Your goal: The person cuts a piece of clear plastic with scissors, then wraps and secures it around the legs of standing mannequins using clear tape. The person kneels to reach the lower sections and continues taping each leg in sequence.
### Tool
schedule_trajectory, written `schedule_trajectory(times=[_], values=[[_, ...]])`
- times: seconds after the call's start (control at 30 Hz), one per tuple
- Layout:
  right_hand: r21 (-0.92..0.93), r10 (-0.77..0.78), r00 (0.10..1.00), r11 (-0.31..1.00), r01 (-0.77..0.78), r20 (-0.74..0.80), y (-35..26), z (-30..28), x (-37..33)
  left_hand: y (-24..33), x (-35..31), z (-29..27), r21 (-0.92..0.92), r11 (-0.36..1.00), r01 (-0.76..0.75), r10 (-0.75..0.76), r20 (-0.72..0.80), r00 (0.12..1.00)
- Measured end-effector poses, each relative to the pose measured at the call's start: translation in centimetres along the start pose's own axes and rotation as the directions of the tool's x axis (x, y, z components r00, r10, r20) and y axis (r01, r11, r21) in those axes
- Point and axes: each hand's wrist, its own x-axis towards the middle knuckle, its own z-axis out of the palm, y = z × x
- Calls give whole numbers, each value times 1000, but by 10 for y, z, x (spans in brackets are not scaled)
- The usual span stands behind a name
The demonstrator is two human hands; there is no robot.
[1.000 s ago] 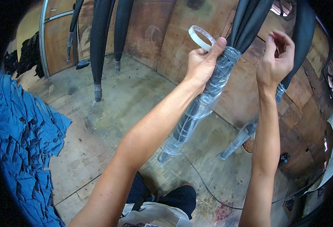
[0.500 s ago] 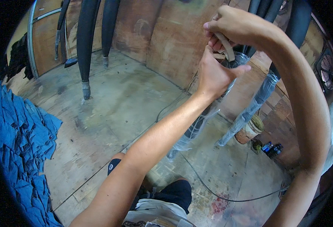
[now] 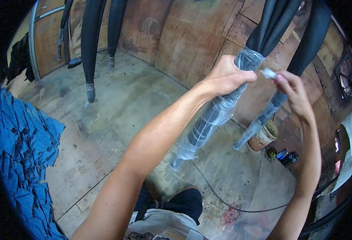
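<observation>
2 hands work at chest height: my left hand (image 3: 224, 76) is clamped around the plastic-wrapped black tube (image 3: 214, 114) near its top, and my right hand (image 3: 292, 90) pinches a small pale tape end (image 3: 268, 73) just beside it. I judge the film slick and crinkly over a stiff, light core, best gripped where the left fist sits. Farther off, a black cable (image 3: 232, 202) crosses the floor, a second wrapped tube (image 3: 260, 120) hangs near a bucket (image 3: 264, 136), and blue cloth (image 3: 20, 160) lies well apart.

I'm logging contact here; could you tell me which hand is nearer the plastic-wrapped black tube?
Left. The left hand grips the plastic-wrapped black tube; the right hand is beside it, pinching a white scrap.

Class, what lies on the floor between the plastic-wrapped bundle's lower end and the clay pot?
In the head view, bare floor separates the bundle from the pot.
</observation>
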Motion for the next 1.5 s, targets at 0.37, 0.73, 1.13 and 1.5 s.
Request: schedule_trajectory(times=[0.37, 0.73, 1.13, 1.5], values=[[56, -91, 996, 994, 90, 15, 21, 35, 75, 13, 9, -22, -532, 759, 376, -171, 394, 903], [-198, -403, 175, 726, 658, -898, -72, 45, 76, 23, -4, -20, -211, 949, -233, 128, -417, 900], [-372, -81, 986, 919, 130, 143, -164, 49, 55, 8, -17, 12, 366, 830, -421, 529, -274, 803], [-326, -172, 969, 940, 106, -179, -117, 28, -43, 11, -19, 27, 454, 883, -118, 218, -176, 960]])
